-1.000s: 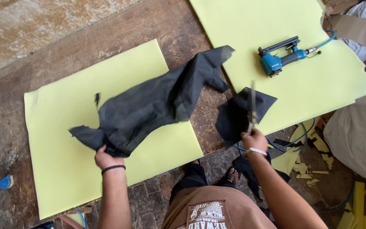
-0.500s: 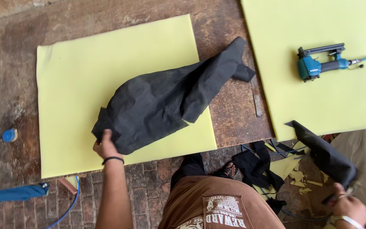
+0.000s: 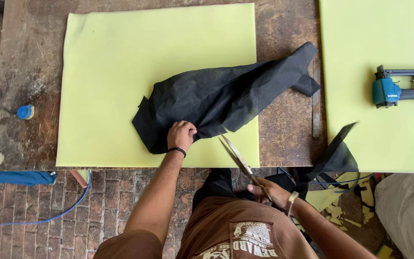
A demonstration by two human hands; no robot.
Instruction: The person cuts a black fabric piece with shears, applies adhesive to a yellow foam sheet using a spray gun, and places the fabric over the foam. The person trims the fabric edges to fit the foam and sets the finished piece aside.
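Fingers [image 3: 186, 128] of your left hand [image 3: 180, 135] curl down onto the crumpled sheet of thin black fabric [image 3: 226, 93], pinching its near edge against the pale yellow foam sheet [image 3: 120, 72] beneath. Your right hand [image 3: 273, 191] is closed around the handles of the long steel scissors [image 3: 238, 156], whose blades stand slightly parted and point up toward the fabric's lower edge, just short of it.

That black fabric lies across the right half of the foam sheet, its far end trailing onto the bare worn wooden table [image 3: 283, 124]. It looks light, limp and prone to bunching, so it will likely slide on the foam unless you keep it pinned; taking hold right beside the edge nearest the blades should keep it taut.

A second yellow foam sheet [image 3: 360, 38] to the right carries a blue pneumatic stapler [image 3: 398, 88].
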